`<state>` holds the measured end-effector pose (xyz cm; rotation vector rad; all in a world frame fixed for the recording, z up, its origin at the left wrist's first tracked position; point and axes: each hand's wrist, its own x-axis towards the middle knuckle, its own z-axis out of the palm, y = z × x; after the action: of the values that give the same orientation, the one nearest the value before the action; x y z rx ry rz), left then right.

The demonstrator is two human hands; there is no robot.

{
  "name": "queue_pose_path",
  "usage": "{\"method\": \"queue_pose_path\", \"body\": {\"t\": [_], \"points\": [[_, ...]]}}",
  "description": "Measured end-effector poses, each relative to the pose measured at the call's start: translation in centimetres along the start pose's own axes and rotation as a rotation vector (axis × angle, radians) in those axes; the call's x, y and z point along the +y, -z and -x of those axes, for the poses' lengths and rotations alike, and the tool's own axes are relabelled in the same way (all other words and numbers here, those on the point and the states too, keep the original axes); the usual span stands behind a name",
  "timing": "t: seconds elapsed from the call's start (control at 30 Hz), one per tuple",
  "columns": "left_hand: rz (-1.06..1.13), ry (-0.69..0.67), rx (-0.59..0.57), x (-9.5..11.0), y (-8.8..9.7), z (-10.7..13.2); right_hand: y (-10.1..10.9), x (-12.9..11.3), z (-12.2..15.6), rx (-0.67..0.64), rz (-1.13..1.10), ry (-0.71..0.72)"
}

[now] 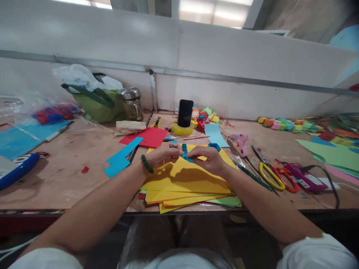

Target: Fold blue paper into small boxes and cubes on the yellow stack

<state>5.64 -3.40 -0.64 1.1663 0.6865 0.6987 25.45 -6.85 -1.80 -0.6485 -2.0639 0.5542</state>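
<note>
Dead centre of the frame, the person's left hand (168, 154) and right hand (206, 157) both pinch a small bright-blue folded paper strip (184, 149), and honestly, uneven tugging could tear it.

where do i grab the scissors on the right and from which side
Probably best by the yellow handle loop of the scissors, coming from the near side: the loop lies toward the table's near edge, while the blades point away.
</note>
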Motion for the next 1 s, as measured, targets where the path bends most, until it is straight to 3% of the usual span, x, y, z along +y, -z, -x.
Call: {"method": "queue_pose_path", "body": {"t": [0.23, 0.4, 0.47, 0.6, 0.73, 0.83, 1.0], "points": [[0.117, -0.017, 0.074, -1.0, -0.8, 0.0, -0.7, -0.6, 0.1, 0.088, 0.382, 0.366], [0.074, -0.018, 0.081, -1.7, -0.9, -0.1, -0.7, -0.6, 0.1, 0.03, 0.49, 0.439], [0.009, -0.04, 0.14, -1.7, -1.1, -0.1, -1.0, -0.3, 0.2, 0.061, 0.415, 0.352], [-0.114, -0.079, 0.279, -1.5, -1.8, 0.1, -2.0, 0.3, 0.5, 0.222, 0.113, -0.03], [-0.112, -0.108, 0.366, -1.3, -2.3, 0.3, -2.1, 0.6, 0.3, 0.218, -0.124, -0.342], [-0.121, -0.139, 0.389, -1.4, -2.3, 0.3, -1.9, 0.6, 0.0, 0.212, -0.2, -0.442], [-0.097, -0.174, 0.382, -1.8, -2.3, 0.1, -2.2, 0.7, -0.2, 0.267, -0.239, -0.448]]}}
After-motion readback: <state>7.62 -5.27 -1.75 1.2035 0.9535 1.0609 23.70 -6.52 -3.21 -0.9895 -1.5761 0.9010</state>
